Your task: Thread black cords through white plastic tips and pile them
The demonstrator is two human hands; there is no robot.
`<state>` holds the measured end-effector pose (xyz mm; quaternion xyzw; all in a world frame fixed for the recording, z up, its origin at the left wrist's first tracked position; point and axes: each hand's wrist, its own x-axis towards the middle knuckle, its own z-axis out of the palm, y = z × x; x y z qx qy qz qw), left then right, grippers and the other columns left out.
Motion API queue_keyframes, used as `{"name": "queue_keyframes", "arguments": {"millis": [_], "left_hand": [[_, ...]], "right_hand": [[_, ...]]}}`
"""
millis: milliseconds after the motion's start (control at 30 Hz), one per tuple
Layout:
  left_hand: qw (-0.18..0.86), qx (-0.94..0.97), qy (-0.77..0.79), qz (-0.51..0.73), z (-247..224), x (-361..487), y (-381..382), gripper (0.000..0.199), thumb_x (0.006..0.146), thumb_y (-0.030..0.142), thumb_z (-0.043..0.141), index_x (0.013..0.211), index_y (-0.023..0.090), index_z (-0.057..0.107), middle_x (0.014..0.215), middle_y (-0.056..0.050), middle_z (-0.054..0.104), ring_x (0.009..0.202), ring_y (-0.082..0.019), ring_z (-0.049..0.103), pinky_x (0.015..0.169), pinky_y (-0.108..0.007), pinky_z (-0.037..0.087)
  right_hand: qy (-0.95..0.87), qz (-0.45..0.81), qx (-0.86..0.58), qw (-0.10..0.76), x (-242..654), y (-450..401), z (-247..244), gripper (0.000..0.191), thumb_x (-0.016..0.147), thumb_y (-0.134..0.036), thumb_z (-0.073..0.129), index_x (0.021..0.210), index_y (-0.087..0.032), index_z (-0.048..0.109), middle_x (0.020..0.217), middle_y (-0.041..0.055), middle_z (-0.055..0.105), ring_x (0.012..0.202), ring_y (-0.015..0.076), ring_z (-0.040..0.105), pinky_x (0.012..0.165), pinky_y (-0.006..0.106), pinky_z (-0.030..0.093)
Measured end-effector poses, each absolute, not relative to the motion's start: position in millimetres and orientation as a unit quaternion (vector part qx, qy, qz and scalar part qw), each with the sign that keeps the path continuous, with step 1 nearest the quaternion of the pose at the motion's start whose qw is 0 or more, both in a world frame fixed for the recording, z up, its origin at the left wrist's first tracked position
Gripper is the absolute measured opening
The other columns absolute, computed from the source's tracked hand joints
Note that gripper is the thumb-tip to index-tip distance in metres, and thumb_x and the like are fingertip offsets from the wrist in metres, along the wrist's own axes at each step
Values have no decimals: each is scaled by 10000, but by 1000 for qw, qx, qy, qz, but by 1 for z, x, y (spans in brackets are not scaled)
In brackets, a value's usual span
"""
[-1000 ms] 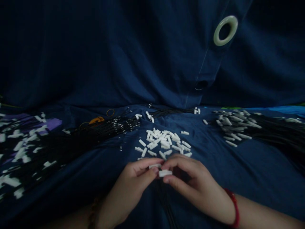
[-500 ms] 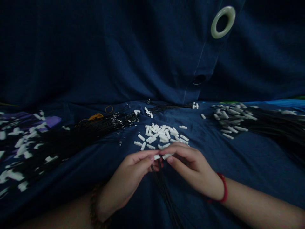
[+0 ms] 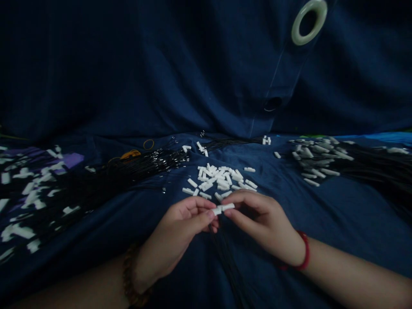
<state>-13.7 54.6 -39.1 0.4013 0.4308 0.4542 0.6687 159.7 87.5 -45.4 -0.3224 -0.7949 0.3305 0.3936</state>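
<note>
My left hand (image 3: pixel 189 223) is closed, pinching a small white connector (image 3: pixel 217 210) between thumb and fingers. Thin black wires (image 3: pixel 227 259) hang down beneath that hand toward the bottom edge. Between the thumb and fingers of my right hand (image 3: pixel 264 223) sits a second white connector housing (image 3: pixel 228 207). The two white pieces meet end to end, or nearly so; whether they are joined I cannot tell. Just beyond my fingertips lies a loose pile of white connector housings (image 3: pixel 222 178) on the dark blue cloth (image 3: pixel 161 240).
On the left spreads a bundle of black wires (image 3: pixel 138 171) with shiny metal ends, beside wires with white connectors (image 3: pixel 32 195). At right lies another wire bundle (image 3: pixel 363 161) tipped with white connectors. A blue curtain (image 3: pixel 193 64) with a ring (image 3: pixel 309 22) hangs behind. Orange bands (image 3: pixel 130 154) lie left.
The white piece in my right hand has come up against the one in my left, closing the small gap between them. The whole view has shifted slightly.
</note>
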Motion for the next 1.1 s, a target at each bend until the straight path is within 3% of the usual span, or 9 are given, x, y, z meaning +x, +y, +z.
{"name": "queue_keyframes", "arguments": {"millis": [600,833,1100], "left_hand": [[645,416,448,458,-38,-13,50,65,729,172,607,763,139,563,674,1,600,662,-113,547,655,-240,413],[656,392,422,488,-40,-13,52,282,717,144,630,997,142,597,899,-54,662,776,-132,582,722,-245,447],[607,427,442,504,-38,-13,50,183,696,139,644,879,143,653,776,-39,687,675,-134,604,670,-253,482]], "right_hand": [[-792,346,-294,409,156,84,-42,110,782,-159,593,883,-180,629,826,7,637,763,108,588,696,218,463],[-789,341,-283,426,155,84,-40,112,791,-145,577,866,-195,643,835,22,609,802,130,569,734,257,457],[-784,333,-287,438,153,83,-39,90,778,-147,595,836,-190,648,777,20,586,727,118,555,668,242,451]]}}
